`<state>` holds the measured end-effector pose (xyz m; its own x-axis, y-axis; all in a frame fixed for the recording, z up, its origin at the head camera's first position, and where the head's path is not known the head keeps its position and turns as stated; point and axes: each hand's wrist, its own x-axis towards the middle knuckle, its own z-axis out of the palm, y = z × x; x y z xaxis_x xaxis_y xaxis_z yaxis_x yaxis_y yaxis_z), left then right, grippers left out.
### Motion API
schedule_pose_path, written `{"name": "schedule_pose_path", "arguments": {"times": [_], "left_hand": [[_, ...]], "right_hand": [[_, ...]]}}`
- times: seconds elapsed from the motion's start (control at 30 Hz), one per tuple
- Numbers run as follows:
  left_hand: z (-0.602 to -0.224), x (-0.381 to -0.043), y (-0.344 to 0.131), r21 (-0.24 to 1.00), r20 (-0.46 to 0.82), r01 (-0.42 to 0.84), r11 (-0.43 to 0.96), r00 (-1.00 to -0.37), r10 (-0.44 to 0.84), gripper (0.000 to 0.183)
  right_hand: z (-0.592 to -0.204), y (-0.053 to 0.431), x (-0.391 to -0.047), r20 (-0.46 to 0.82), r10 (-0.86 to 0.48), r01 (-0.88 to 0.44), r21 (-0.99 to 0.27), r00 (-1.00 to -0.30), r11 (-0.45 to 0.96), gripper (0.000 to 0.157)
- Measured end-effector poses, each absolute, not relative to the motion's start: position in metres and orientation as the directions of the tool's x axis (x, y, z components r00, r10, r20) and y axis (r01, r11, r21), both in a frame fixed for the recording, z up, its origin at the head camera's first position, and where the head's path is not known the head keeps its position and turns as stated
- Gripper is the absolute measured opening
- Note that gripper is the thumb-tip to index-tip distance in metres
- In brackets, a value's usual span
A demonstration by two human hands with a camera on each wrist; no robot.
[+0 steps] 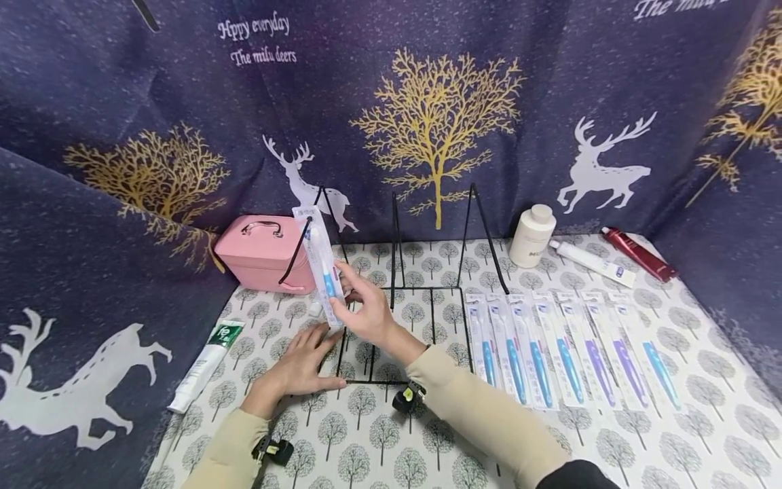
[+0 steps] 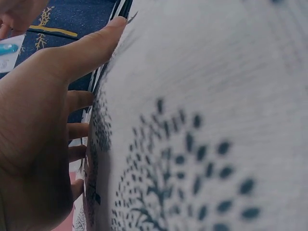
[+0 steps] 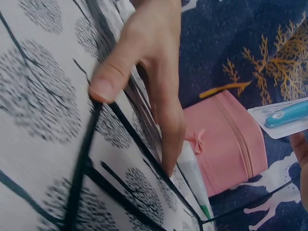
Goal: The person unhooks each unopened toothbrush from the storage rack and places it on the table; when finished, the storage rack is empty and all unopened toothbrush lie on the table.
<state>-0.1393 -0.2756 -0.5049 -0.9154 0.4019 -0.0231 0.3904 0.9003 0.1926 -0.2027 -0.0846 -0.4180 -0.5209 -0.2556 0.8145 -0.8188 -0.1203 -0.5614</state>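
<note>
My right hand (image 1: 366, 309) pinches a blue toothbrush in a clear-and-white blister pack (image 1: 320, 261) between thumb and fingers. The pack stands nearly upright, and its top hole lines up with a left prong of the black wire rack (image 1: 373, 382). My left hand (image 1: 302, 363) rests palm down on the tablecloth with fingers spread, its thumb at the rack's front left corner. In the right wrist view, the left thumb (image 3: 106, 84) lies against the rack's wire. Only the right hand's fingers (image 3: 299, 147) show at that view's edge.
Several packed toothbrushes (image 1: 565, 353), blue and purple, lie in a row right of the rack. Behind stand a pink case (image 1: 265, 255) and a white bottle (image 1: 533, 238). A white tube (image 1: 592, 263), a red tube (image 1: 639, 255) and a green-and-white tube (image 1: 204, 367) lie at the sides.
</note>
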Motion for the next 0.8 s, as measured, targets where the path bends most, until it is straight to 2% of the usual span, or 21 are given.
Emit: {"name": "schedule_pose_path", "arguments": {"times": [0.2, 0.47, 0.7, 0.8], "left_hand": [[-0.5, -0.138, -0.275, 0.213, -0.085, 0.342, 0.915, -0.927, 0.366, 0.099], [-0.5, -0.139, -0.274, 0.249, -0.111, 0.316, 0.916, -0.93, 0.351, 0.109], [-0.503, -0.14, -0.274, 0.31, -0.075, 0.333, 0.891, -0.925, 0.372, 0.106], [-0.505, -0.14, -0.274, 0.359, -0.041, 0.333, 0.872, -0.928, 0.371, 0.114]], "right_hand": [[-0.413, -0.079, -0.184, 0.806, -0.294, -0.812, -0.567, -0.513, -0.138, 0.063], [-0.407, -0.072, -0.16, 0.818, -0.34, -0.833, -0.534, -0.464, -0.147, 0.064], [-0.406, -0.065, -0.143, 0.803, -0.375, -0.809, -0.556, -0.463, -0.191, 0.065], [-0.404, -0.063, -0.136, 0.81, -0.393, -0.811, -0.543, -0.436, -0.219, 0.065]]}}
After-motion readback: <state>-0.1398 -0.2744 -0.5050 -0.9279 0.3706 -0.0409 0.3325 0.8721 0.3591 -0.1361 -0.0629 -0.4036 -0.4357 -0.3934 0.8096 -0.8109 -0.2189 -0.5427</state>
